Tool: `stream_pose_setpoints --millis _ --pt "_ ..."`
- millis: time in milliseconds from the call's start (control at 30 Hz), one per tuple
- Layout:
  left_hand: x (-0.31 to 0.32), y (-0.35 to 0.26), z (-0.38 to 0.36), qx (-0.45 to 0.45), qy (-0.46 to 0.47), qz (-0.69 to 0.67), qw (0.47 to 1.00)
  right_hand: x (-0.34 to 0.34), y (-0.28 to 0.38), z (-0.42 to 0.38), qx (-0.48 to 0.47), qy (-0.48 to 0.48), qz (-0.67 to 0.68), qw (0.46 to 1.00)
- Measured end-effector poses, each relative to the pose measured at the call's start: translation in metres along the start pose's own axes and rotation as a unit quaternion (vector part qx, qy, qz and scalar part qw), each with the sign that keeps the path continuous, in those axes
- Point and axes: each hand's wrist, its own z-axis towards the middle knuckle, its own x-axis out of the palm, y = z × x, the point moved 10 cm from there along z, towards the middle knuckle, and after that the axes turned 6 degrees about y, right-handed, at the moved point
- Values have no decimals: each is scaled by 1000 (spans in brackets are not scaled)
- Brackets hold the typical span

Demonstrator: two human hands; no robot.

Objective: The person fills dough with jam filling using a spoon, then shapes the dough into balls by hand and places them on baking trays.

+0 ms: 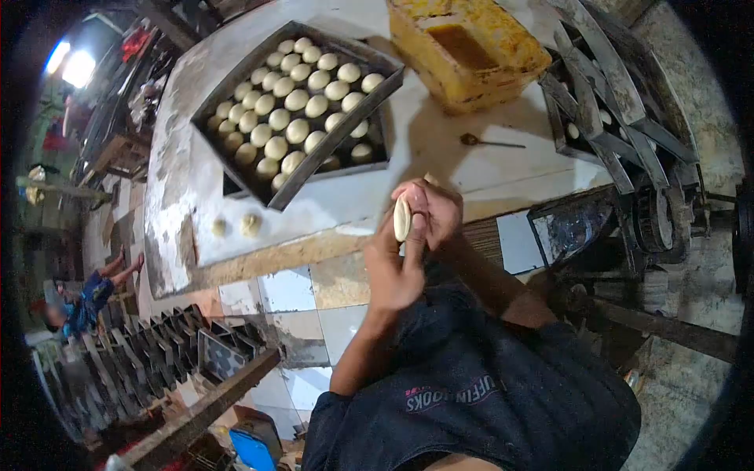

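Note:
A flattened pale dough piece (402, 219) is pinched between both hands at the table's front edge. My left hand (393, 271) holds it from the near side with thumb and fingers. My right hand (437, 209) presses against its right side, fingers curled. Beyond them, a dark metal tray (345, 133) bears rows of round dough balls (296, 100) and rests on another tray. Two dough pieces (250, 225) lie on the white table (338, 196) at the left front. A yellow tub (432, 71) with brownish-yellow filling stands at the back.
A small spoon (495, 144) with filling lies right of the hands. Stacked metal trays (620, 125) stand at the table's right end. Many trays (149, 353) line the floor at the lower left, near a seated person (98, 294). A wooden beam (204, 412) crosses there.

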Motion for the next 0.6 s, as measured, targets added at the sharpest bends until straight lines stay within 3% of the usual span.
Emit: stream_pose_setpoints --millis 33,100,167,200,233,267,300,367,400,433,467,533,567,600 --pt "6 0 20 21 8 21 1000 -9 -12 15 8 11 -12 1000" --pt "19 34 39 -174 -28 -251 952 -35 -37 35 12 -22 -63 998" --pt "36 55 62 -170 -35 -307 936 -64 -64 50 41 -59 -84 994" --pt "54 70 70 -177 25 -249 952 -65 -67 55 17 -27 -95 995" --pt "71 79 75 -183 82 -192 961 -64 -91 54 80 58 13 995" --pt "83 90 79 -209 88 -321 919 -76 -105 57 104 92 50 989" --pt "88 83 90 -210 90 -321 919 -88 -118 60 125 126 87 980" --pt "90 64 108 -208 62 -400 890 -125 -185 52 241 150 -73 956" --pt "83 70 112 -217 68 -376 898 -150 -216 38 205 149 -269 929" --pt "85 55 125 -181 86 -378 904 -170 -239 27 160 144 -457 863" --pt "81 55 131 -176 80 -377 906 -185 -252 22 160 144 -459 862" --pt "77 56 137 -170 87 -361 913 -177 -255 19 65 256 -445 856" --pt "79 55 142 -167 86 -362 913 -181 -258 19 62 256 -447 855" --pt "80 56 146 -174 83 -358 914 -180 -266 13 138 295 -359 874"
